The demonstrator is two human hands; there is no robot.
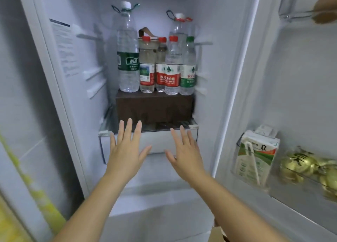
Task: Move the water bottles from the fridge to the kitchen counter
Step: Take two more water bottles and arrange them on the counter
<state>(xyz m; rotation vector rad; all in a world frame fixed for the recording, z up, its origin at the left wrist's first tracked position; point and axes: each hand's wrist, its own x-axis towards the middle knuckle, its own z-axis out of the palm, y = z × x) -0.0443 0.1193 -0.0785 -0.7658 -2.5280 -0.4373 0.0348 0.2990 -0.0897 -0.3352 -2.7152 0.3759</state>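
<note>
View from a head camera looking into an open fridge (pixel 87 59). The water bottles stand in a tight group on top of a brown box (pixel 155 106), which sits on a glass shelf (pixel 193 126) in the middle of the compartment. A large bottle with a green label (pixel 127 59) stands at the left. To its right is a front row of four small bottles, three with red caps (pixel 161 64) and one with a green cap (pixel 188 66), their sides touching. A second tall bottle with a red handle ring (pixel 179 26) rises behind that row. Open space shows above the small bottles. A gap runs between the box and the left inner wall, with a narrower one on the right. A strip of bare shelf lies in front of the box, and a white drawer front (pixel 158 141) sits below the shelf edge. The left hand (pixel 125 150) and the right hand (pixel 186 154) reach forward side by side, near each other but apart. Both have straight, spread fingers, backs toward the camera, and hold nothing. They hang level with the shelf edge and drawer, below the bottles. Whether they touch the drawer is unclear. The open door (pixel 291 77) stands at the right. Its bin holds a drink carton with a straw (pixel 257 159) beside gold-wrapped items (pixel 300 165).
</note>
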